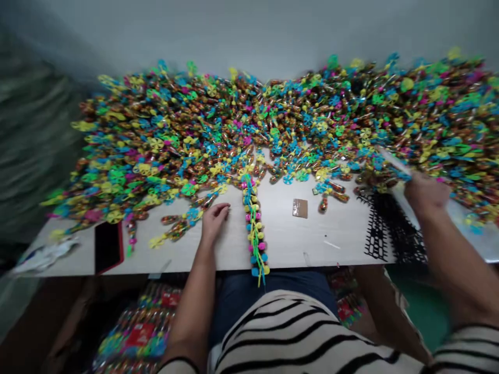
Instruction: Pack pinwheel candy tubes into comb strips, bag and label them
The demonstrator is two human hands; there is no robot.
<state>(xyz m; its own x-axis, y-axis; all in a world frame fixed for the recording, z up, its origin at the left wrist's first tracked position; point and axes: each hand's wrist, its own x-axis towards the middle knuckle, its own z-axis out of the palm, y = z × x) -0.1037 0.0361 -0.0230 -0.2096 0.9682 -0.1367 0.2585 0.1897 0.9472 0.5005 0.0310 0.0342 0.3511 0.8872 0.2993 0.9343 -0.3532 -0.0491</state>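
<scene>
A huge heap of clear tube packets filled with brown candy and topped with colourful plastic pinwheels (249, 119) covers the back of the table. My left hand (214, 222) lies palm down on the bare white tabletop (284, 244), holding nothing, a short way left of a beaded strand of pink, yellow and blue balls with green strips (254, 231). That strand runs over the front edge. My right hand (427, 192) is blurred at the heap's right front edge, next to a long white strip (394, 162). What its fingers hold is hidden by the blur.
A black plastic mesh (390, 228) lies under my right forearm. A small brown card square (300, 208) and a black tablet in a red case (108, 247) rest on the table. Below the front edge are colourful packets with red labels (140, 335).
</scene>
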